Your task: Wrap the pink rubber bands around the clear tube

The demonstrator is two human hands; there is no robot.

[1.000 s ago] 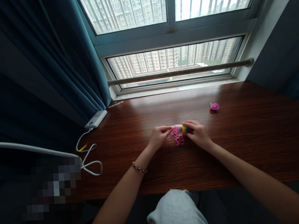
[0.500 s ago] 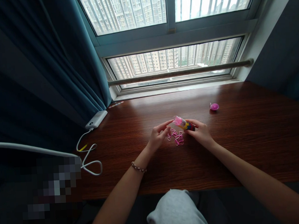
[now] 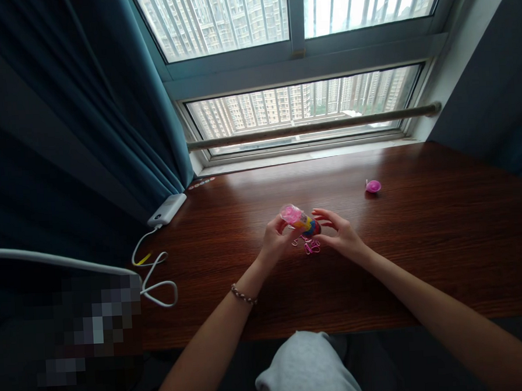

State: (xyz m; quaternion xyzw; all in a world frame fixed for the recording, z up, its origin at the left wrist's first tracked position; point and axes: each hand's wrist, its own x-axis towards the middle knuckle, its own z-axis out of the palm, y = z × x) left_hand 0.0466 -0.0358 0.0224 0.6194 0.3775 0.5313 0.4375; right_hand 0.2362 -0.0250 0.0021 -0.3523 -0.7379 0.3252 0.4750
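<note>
- Brown wooden table [image 3: 442, 238], its near edge well below both hands, surface stretching wide rightward
- Left hand [image 3: 274, 240] grips a transparent, multicoloured cylindrical tube [image 3: 307, 223], tilted over thin pink loops [image 3: 313, 247], with pink contents [image 3: 292, 214] inside
- Right hand [image 3: 342, 233] has fingers parted at the tube's base, contact unclear

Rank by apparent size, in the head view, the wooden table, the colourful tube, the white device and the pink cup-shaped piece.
1. Wooden table
2. Colourful tube and white device: they look too alike to rank
3. Pink cup-shaped piece
</note>
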